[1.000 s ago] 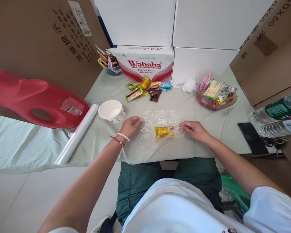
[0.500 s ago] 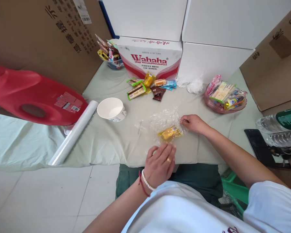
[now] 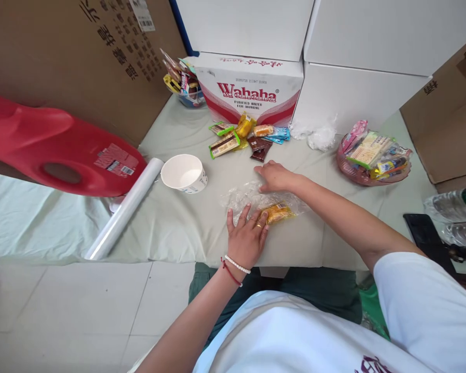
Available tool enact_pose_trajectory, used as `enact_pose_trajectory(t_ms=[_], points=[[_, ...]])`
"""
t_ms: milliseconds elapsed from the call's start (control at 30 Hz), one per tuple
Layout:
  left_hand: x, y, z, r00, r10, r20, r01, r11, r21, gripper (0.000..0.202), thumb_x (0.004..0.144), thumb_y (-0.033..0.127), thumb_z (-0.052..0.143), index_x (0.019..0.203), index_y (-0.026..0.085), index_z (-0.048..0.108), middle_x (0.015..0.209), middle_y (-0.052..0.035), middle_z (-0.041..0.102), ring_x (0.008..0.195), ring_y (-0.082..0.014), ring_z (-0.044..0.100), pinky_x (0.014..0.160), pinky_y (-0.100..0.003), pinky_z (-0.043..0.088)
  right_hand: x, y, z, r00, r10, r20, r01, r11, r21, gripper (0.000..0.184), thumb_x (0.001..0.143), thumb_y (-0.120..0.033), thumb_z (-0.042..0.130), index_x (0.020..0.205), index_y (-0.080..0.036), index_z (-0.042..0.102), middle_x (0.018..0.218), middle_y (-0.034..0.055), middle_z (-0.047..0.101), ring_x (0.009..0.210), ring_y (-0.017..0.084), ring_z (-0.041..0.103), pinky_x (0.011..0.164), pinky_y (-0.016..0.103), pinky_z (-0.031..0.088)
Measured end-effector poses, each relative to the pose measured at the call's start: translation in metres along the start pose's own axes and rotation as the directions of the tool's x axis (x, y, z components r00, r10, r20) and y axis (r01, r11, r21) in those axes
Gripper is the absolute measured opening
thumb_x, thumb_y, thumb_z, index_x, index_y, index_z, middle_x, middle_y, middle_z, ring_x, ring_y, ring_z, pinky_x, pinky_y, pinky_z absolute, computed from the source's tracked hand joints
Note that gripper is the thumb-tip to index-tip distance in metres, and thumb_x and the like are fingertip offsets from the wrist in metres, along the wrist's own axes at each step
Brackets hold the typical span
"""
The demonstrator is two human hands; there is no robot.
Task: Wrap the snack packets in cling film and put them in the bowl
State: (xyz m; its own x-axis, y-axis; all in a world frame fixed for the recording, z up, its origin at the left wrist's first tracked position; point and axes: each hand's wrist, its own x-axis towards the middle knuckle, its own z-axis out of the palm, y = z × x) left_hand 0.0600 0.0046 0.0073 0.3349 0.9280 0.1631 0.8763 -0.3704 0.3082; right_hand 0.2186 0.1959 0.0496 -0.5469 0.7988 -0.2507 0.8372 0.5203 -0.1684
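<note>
Yellow packet (image 3: 278, 213): glossy and crinkled, lying slantwise near the counter's (image 3: 194, 228) front edge, your film bunched about it.
Clear film (image 3: 238, 195): thin, rumpled, shiny with creases.
Your left hand (image 3: 248, 235): fingers spread flat on the film, against the packet's left end, gripping nothing.
Your right hand (image 3: 277, 177): thumb and forefinger parted beside the film's far side, no grip visible.

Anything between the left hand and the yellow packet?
Possibly clear film, crumpled around the yellow packet; whether a layer separates it from the left hand is unclear. Nothing else visible between.
</note>
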Motion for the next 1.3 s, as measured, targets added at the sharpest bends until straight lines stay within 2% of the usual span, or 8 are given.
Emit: enact_pose_trajectory(t_ms=[133, 333, 533, 700, 800, 933, 1100, 1300], points=[[-0.002, -0.002, 0.004, 1.000, -0.003, -0.025, 0.003, 1.000, -0.026, 0.041, 0.105, 0.036, 0.045, 0.143, 0.033, 0.060, 0.145, -0.0031, 0.066, 0.149, -0.0330, 0.044, 0.126, -0.069, 0.011, -0.022, -0.009, -0.011, 0.987, -0.131, 0.099, 0.117, 0.984, 0.133, 0.030, 0.093, -0.020, 0.062, 0.119, -0.018, 0.077, 0.110, 0.0079, 0.078, 0.100, 0.023, 0.069, 0.086, 0.028, 0.047], [-0.007, -0.022, 0.013, 0.979, -0.046, -0.201, 0.001, 0.976, -0.217, 0.033, 0.096, 0.019, 0.054, 0.122, 0.031, 0.071, 0.131, -0.0029, 0.072, 0.138, -0.0305, 0.052, 0.119, -0.060, 0.036, -0.113, -0.018, 0.007, 0.925, -0.359, 0.120, 0.356, 0.933, 0.047, 0.044, 0.101, -0.021, 0.050, 0.142, -0.026, 0.065, 0.104, 0.0091, 0.076, 0.092, 0.023, 0.068, 0.076, 0.028, 0.044], [-0.005, -0.057, 0.019, 0.815, -0.501, -0.292, 0.267, 0.772, -0.577, 0.054, 0.074, 0.014, 0.062, 0.127, 0.020, 0.059, 0.129, -0.0115, 0.057, 0.117, -0.0251, 0.061, 0.090, -0.041, 0.061, -0.145, -0.029, 0.045, 0.921, -0.369, 0.125, 0.379, 0.922, -0.076, 0.057, 0.101, -0.008, 0.039, 0.152, -0.029, 0.054, 0.107, 0.0106, 0.073, 0.107, 0.027, 0.063, 0.081, 0.032, 0.044], [0.021, -0.052, -0.011, 0.960, -0.208, -0.186, 0.087, 0.857, -0.508, 0.090, 0.066, 0.011, 0.058, 0.153, 0.023, 0.040, 0.155, -0.0109, 0.048, 0.150, -0.0292, 0.037, 0.127, -0.057, 0.025, -0.136, -0.048, 0.039, 0.939, -0.324, 0.117, 0.338, 0.932, -0.131, 0.052, 0.103, -0.013, 0.039, 0.150, -0.028, 0.057, 0.104, 0.0124, 0.073, 0.101, 0.027, 0.066, 0.077, 0.032, 0.044], [0.052, -0.044, -0.026, 0.999, -0.010, 0.043, 0.029, 0.882, -0.470, 0.093, 0.065, 0.014, 0.062, 0.155, 0.029, 0.042, 0.153, -0.0063, 0.055, 0.157, -0.0328, 0.025, 0.127, -0.067, 0.002, -0.133, -0.051, 0.035, 0.941, -0.314, 0.126, 0.330, 0.933, -0.144, 0.050, 0.103, -0.014, 0.040, 0.147, -0.027, 0.060, 0.104, 0.0135, 0.074, 0.102, 0.027, 0.067, 0.078, 0.032, 0.044], [0.081, -0.060, -0.033, 0.947, 0.145, 0.286, 0.037, 0.837, -0.546, 0.041, 0.066, 0.015, 0.065, 0.104, 0.024, 0.077, 0.101, -0.0032, 0.075, 0.122, -0.0284, 0.062, 0.120, -0.056, 0.033, -0.133, -0.042, 0.040, 0.955, -0.277, 0.105, 0.286, 0.954, -0.093, 0.051, 0.101, -0.012, 0.043, 0.145, -0.028, 0.062, 0.107, 0.0115, 0.074, 0.103, 0.025, 0.067, 0.079, 0.029, 0.043], [0.056, -0.096, -0.044, 0.965, 0.091, 0.246, 0.066, 0.823, -0.565, 0.009, 0.072, 0.017, 0.063, 0.066, 0.018, 0.070, 0.087, -0.0053, 0.069, 0.096, -0.0205, 0.065, 0.098, -0.038, 0.052, -0.137, -0.032, 0.051, 0.962, -0.262, 0.080, 0.266, 0.963, -0.036, 0.057, 0.101, -0.009, 0.041, 0.151, -0.031, 0.056, 0.102, 0.0088, 0.073, 0.103, 0.023, 0.064, 0.078, 0.027, 0.042], [0.029, -0.090, -0.023, 0.976, -0.190, 0.107, 0.218, 0.835, -0.505, 0.040, 0.096, 0.041, 0.049, 0.065, 0.019, 0.061, 0.110, -0.0127, 0.068, 0.118, -0.0269, 0.060, 0.113, -0.049, 0.043, -0.137, -0.045, 0.051, 0.965, -0.248, 0.083, 0.252, 0.967, -0.036, 0.054, 0.105, -0.014, 0.038, 0.153, -0.031, 0.054, 0.108, 0.0112, 0.072, 0.108, 0.026, 0.064, 0.083, 0.030, 0.044]])
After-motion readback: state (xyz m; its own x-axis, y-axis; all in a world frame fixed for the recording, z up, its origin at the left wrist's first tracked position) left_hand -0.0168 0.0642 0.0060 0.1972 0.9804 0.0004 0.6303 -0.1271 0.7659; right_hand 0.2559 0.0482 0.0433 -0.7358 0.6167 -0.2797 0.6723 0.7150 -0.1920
